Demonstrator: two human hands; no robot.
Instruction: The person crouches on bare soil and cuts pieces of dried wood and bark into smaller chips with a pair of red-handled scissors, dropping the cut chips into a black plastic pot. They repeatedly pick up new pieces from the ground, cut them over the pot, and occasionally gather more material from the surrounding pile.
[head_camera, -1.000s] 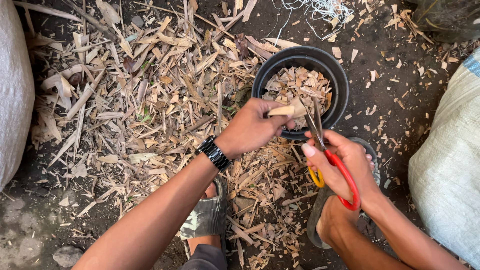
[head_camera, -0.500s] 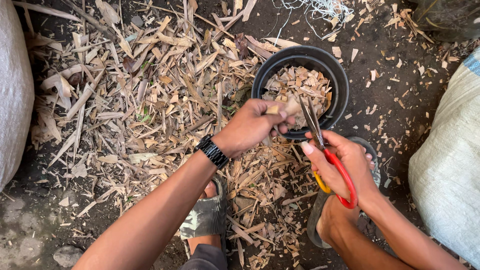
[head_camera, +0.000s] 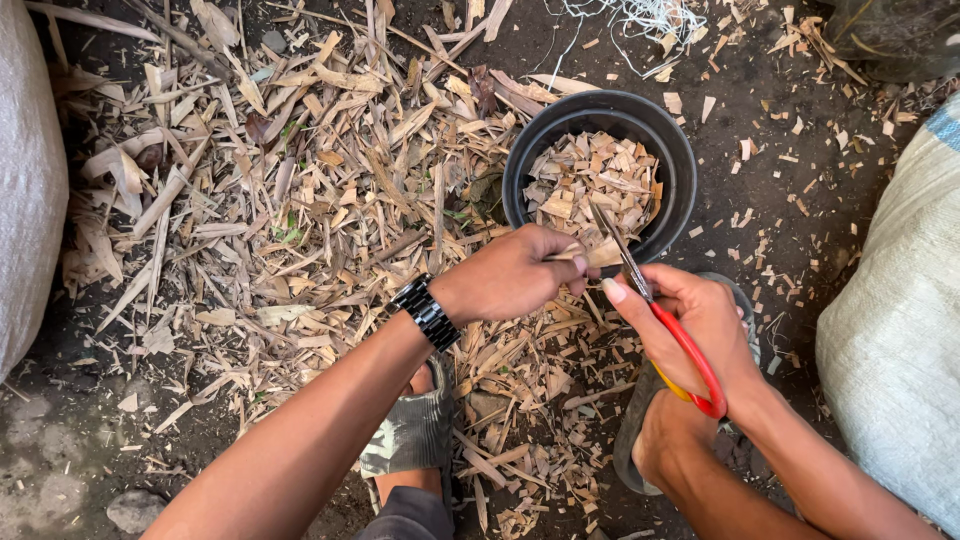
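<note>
Over the near rim of the black bucket (head_camera: 520, 160), your left hand (head_camera: 510, 275) pinches a dry leaf strip (head_camera: 596, 256), fingers closed on it, holding it level just above the cut pieces (head_camera: 595, 185) that fill the bucket. Your right hand (head_camera: 690, 320) is wrapped around the red-handled scissors (head_camera: 665, 325), whose blades point up and away and meet the strip's free end. A black watch (head_camera: 427, 312) sits on your left wrist. Dry leaf litter (head_camera: 300, 180) covers the ground to your left, and a pale woven sack (head_camera: 890, 330) stands at your right.
</note>
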